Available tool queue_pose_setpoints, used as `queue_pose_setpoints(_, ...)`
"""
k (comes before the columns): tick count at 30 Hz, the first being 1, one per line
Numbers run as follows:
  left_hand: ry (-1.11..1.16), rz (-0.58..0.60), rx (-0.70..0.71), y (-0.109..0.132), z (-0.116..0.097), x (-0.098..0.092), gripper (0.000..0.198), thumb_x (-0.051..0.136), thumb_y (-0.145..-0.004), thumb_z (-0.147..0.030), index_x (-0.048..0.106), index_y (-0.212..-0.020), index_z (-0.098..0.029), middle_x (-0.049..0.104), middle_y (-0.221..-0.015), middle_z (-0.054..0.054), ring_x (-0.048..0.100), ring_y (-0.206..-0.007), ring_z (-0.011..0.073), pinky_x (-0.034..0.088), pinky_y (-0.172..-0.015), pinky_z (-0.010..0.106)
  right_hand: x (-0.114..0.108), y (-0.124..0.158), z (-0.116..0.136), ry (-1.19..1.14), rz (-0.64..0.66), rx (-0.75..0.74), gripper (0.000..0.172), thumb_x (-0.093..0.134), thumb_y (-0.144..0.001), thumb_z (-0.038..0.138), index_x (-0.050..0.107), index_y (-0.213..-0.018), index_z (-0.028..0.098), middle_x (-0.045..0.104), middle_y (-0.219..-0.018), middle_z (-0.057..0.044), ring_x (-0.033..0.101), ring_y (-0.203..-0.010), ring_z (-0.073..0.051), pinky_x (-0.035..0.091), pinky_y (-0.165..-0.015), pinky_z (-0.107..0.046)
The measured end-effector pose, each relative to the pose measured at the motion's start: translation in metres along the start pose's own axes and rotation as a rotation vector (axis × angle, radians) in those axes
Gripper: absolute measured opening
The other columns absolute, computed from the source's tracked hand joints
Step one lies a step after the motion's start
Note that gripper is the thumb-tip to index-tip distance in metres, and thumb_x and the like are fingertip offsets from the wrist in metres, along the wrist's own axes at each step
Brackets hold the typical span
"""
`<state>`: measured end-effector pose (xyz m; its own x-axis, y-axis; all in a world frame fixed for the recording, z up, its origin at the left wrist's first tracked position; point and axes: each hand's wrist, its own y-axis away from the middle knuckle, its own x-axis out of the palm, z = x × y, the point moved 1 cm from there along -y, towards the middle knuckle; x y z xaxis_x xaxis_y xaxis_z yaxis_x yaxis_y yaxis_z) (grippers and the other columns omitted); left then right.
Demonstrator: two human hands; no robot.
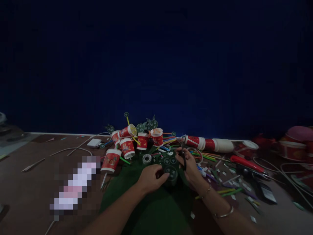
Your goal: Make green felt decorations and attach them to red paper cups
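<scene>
My left hand (152, 178) is closed on a dark green paper cut-out (170, 169) printed with round shapes, held over a green cloth (149, 209). My right hand (189, 166), with bracelets on the wrist, grips black scissors (184, 156) that point up beside the cut-out's right edge. A roll of clear tape (147, 159) lies just beyond my left hand. Past it stand and lie several red paper cups (127, 147), some with coloured straws and green cut-outs stuck on them.
A stack of red and white cups (207, 143) lies on its side at the right. Coloured straws (207, 156), paper scraps, a red-handled tool (245, 163) and white cords (288, 169) litter the right side. A white box (94, 143) sits at the back left. The room is dark.
</scene>
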<state>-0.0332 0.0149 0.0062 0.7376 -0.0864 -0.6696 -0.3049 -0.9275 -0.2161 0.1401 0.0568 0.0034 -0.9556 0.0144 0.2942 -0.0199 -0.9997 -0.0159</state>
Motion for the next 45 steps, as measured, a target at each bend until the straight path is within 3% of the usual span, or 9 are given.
queue_pose_setpoints(5, 0.356, -0.115, -0.122, -0.005, 0.006, 0.003, 0.023, 0.061, -0.071, -0.036, 0.054, -0.058, -0.018, 0.047, -0.057, -0.002, 0.042, -0.055, 0.0124, 0.029, -0.053, 0.023, 0.007, 0.006, 0.003, -0.054, -0.036, -0.019, 0.044, 0.078, -0.055, 0.031, 0.051, -0.089, 0.023, 0.049, -0.081, 0.002, 0.044, -0.057, -0.008, 0.041, -0.040, -0.017)
queue_pose_setpoints(9, 0.662, -0.289, -0.288, -0.008, 0.012, 0.001, 0.024, 0.060, -0.072, -0.039, 0.054, -0.066, -0.017, 0.047, -0.058, -0.003, 0.042, -0.052, 0.0106, 0.033, -0.048, 0.021, 0.010, 0.008, 0.001, -0.010, 0.023, -0.016, 0.044, 0.077, -0.056, 0.035, 0.050, -0.089, 0.022, 0.049, -0.072, 0.003, 0.050, -0.060, -0.011, 0.045, -0.044, -0.020)
queue_pose_setpoints(13, 0.812, -0.471, -0.388, -0.008, 0.014, -0.002, 0.026, 0.060, -0.072, -0.043, 0.053, -0.071, -0.018, 0.048, -0.057, -0.005, 0.043, -0.048, 0.0092, 0.033, -0.040, 0.018, 0.010, 0.010, -0.004, 0.163, 0.248, 0.011, 0.041, 0.070, -0.065, 0.045, 0.051, -0.090, 0.018, 0.056, -0.065, 0.002, 0.054, -0.059, -0.013, 0.040, -0.042, -0.019)
queue_pose_setpoints(16, 0.822, -0.523, -0.376, -0.008, 0.017, -0.002, 0.025, 0.060, -0.073, -0.042, 0.054, -0.071, -0.017, 0.048, -0.056, -0.005, 0.044, -0.048, 0.0082, 0.033, -0.040, 0.017, 0.011, 0.014, -0.009, 0.308, 0.456, 0.034, 0.036, 0.066, -0.071, 0.047, 0.054, -0.086, 0.016, 0.059, -0.062, 0.001, 0.054, -0.055, -0.012, 0.040, -0.045, -0.020)
queue_pose_setpoints(20, 0.832, -0.509, -0.340, -0.008, 0.019, -0.001, 0.025, 0.061, -0.073, -0.041, 0.055, -0.072, -0.017, 0.048, -0.057, -0.005, 0.044, -0.050, 0.0080, 0.035, -0.042, 0.017, 0.010, 0.016, -0.012, 0.360, 0.589, 0.069, 0.034, 0.065, -0.072, 0.046, 0.057, -0.083, 0.014, 0.058, -0.056, 0.002, 0.053, -0.049, -0.011, 0.042, -0.049, -0.022)
queue_pose_setpoints(27, 0.835, -0.430, -0.278, -0.007, 0.015, -0.004, 0.024, 0.062, -0.072, -0.039, 0.057, -0.069, -0.016, 0.051, -0.062, -0.003, 0.046, -0.056, 0.0095, 0.038, -0.048, 0.018, 0.002, 0.013, -0.010, 0.350, 0.678, 0.152, 0.036, 0.063, -0.075, 0.046, 0.060, -0.087, 0.013, 0.059, -0.053, 0.001, 0.053, -0.045, -0.010, 0.040, -0.045, -0.020)
queue_pose_setpoints(45, 0.881, -0.347, -0.233, -0.006, 0.003, -0.008, 0.020, 0.065, -0.069, -0.036, 0.062, -0.069, -0.016, 0.057, -0.065, -0.001, 0.052, -0.065, 0.0143, 0.042, -0.062, 0.023, 0.007, 0.014, -0.005, 0.326, 0.590, 0.146, 0.035, 0.059, -0.074, 0.050, 0.052, -0.079, 0.016, 0.058, -0.051, 0.003, 0.041, -0.038, -0.007, 0.028, -0.035, -0.016)
